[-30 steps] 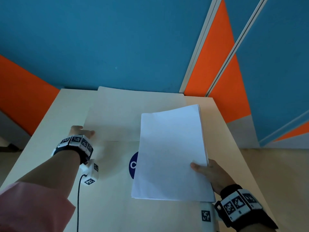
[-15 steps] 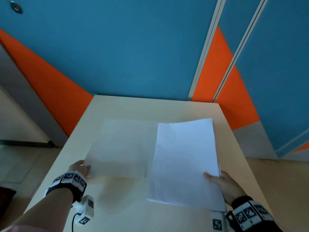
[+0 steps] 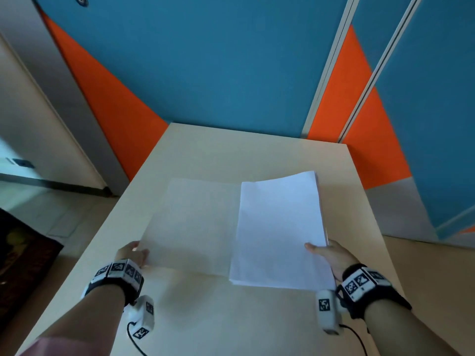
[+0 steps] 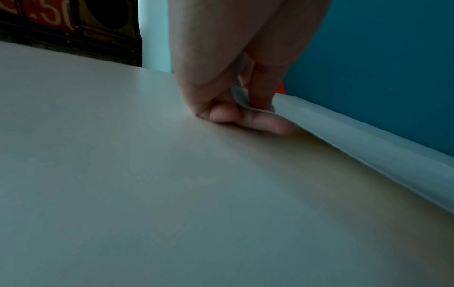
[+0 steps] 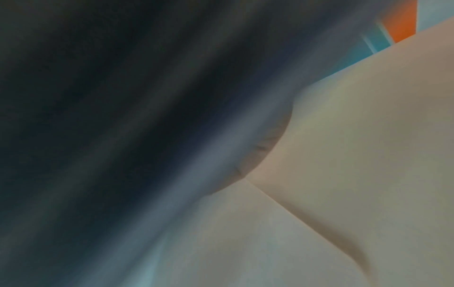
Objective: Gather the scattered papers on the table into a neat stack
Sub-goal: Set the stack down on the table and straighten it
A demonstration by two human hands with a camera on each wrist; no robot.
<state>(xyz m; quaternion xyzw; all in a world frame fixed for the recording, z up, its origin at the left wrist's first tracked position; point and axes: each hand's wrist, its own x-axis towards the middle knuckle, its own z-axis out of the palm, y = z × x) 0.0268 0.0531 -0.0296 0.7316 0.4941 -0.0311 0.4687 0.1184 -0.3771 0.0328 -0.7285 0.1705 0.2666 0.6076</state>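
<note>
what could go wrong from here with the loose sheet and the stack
The left hand pinches only one corner of the single sheet, already curled in the left wrist view; pulling could crease or tear it. The right hand holds the stack by one edge, raised off the table, so sheets could fan out or slip.

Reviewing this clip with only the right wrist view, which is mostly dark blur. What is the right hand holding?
Observer: The right hand grips the near right edge of a thick white paper stack, thumb on top.
Operator: And the left hand?
Observer: The left hand pinches the near corner of a single pale paper sheet, curling it off the beige table.
Operator: Are sheet and stack merged?
Observer: Not yet; the sheet's right edge runs under the stack, the rest sticking out leftward.
</note>
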